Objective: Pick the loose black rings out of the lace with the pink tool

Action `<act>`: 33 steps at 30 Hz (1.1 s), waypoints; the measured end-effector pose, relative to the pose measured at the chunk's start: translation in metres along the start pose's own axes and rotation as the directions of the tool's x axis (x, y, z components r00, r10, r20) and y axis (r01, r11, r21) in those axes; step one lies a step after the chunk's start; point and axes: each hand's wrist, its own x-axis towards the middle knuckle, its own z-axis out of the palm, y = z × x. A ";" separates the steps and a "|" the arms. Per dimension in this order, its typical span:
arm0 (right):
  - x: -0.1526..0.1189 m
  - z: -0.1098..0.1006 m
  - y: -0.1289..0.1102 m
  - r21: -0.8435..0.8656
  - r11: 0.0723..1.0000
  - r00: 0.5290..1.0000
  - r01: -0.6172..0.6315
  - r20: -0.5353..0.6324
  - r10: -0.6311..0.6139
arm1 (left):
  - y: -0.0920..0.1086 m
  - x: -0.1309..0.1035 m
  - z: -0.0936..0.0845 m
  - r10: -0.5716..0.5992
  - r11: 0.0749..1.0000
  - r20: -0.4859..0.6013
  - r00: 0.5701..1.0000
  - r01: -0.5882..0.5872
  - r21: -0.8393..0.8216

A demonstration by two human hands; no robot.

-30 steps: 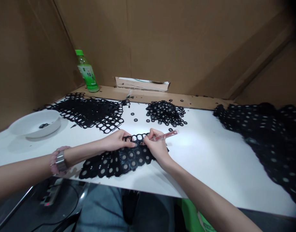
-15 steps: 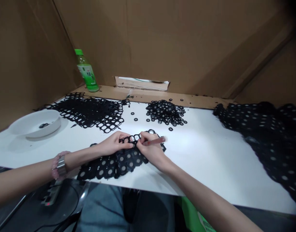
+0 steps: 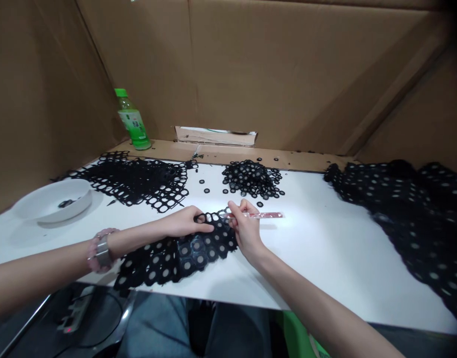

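My left hand (image 3: 184,223) pinches the upper edge of a black perforated sheet (image 3: 187,252) between thumb and fingers. Round pale spots fill most of the sheet, while open holes run along its top edge. In my right hand (image 3: 247,232) is a thin pen-like tool with a reddish, see-through handle (image 3: 270,215). Its narrow tip points left at the sheet's upper right edge; the exact tip contact is too small to make out. Beyond my hands lies a heap of small black rings or discs (image 3: 251,178), several of them scattered loose.
Black open netting (image 3: 139,176) lies at the back left, beside a white bowl (image 3: 60,213) holding a few dark bits. A green drink bottle (image 3: 135,127) stands behind it. Spotted black sheeting (image 3: 403,214) covers the right side. Cardboard walls (image 3: 251,74) enclose the white table (image 3: 310,248).
My right hand has turned and moved slightly right along the sheet's edge, so the tool's handle shows longer. My left hand has shifted slightly right. The whole view has tipped a little.
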 end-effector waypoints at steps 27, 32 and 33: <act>-0.009 0.005 -0.005 -0.575 0.766 0.940 0.286 0.324 -0.108 | -0.007 -0.009 0.014 0.164 0.975 -0.153 0.974 -0.184 -0.126; -0.006 0.004 -0.005 -0.503 0.833 0.950 0.232 0.300 -0.084 | -0.011 -0.010 0.012 0.150 0.971 -0.149 0.977 -0.174 -0.166; -0.003 0.002 -0.004 -0.432 0.883 0.964 0.185 0.253 -0.078 | -0.010 -0.009 0.011 0.123 0.972 -0.135 0.983 -0.147 -0.181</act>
